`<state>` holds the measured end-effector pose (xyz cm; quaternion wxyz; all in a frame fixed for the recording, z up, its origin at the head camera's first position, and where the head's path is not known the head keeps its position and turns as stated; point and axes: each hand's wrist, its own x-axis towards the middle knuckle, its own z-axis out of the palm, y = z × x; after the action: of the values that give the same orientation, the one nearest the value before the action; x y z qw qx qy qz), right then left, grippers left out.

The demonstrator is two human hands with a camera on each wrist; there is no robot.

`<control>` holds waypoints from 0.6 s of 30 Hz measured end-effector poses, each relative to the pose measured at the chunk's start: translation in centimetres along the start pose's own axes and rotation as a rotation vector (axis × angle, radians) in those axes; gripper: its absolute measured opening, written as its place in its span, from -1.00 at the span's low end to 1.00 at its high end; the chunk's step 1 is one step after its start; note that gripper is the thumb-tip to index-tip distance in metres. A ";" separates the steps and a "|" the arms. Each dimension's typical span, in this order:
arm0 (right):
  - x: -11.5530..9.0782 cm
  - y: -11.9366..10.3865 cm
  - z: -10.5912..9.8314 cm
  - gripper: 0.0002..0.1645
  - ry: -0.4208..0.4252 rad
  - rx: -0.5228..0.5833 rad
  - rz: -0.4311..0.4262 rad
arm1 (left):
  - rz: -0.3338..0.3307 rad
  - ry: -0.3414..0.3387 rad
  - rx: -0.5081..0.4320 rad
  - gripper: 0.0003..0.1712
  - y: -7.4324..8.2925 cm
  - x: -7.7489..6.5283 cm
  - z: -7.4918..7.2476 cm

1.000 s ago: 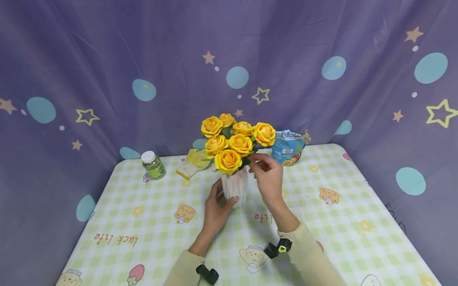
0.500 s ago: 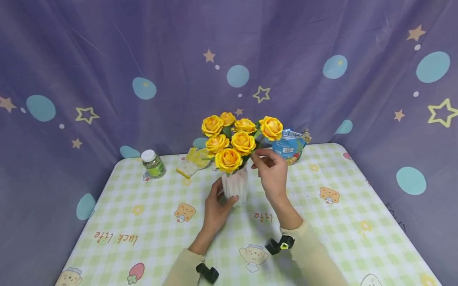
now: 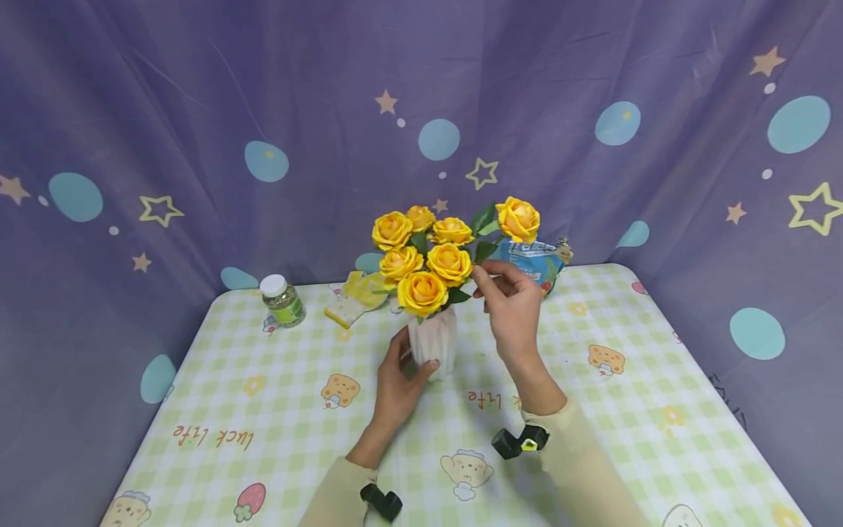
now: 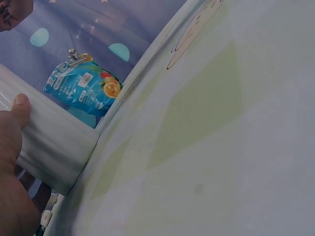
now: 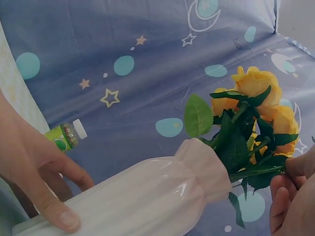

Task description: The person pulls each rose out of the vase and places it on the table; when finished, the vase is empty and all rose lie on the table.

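Note:
A white ribbed vase stands on the table, full of yellow roses with green leaves. My left hand grips the vase low on its body, thumb across the front; the left wrist view shows this hand at the vase's base. My right hand pinches the green stem of one rose, which leans out to the right of the bunch. In the right wrist view the pinched stem runs from the vase mouth to the thumb and fingertips.
Behind the right hand stands a blue pouch with a metal clip on top. A jar with a white lid is at the back left, beside yellow-and-white gloves. A purple curtain hangs behind the checked tablecloth.
My right hand has moved right and slightly up, drawing the pinched rose away from the others and higher. The left hand has stayed on the vase.

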<state>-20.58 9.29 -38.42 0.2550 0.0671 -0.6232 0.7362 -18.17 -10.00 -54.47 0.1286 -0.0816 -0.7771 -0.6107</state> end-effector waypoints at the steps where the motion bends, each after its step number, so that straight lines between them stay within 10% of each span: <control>1: 0.0 -0.1 0.0 -0.86 0.002 0.000 0.001 | 0.001 0.000 -0.003 -0.10 -0.1 0.0 0.0; 18: 1.4 -2.0 -0.8 -0.92 0.044 0.026 -0.101 | 0.021 -0.006 -0.004 -0.10 -0.1 -0.1 -0.1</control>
<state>-20.71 10.65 -36.25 0.3045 0.0856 -0.6039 0.7317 -18.08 -10.13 -54.57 0.1324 -0.0919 -0.7755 -0.6105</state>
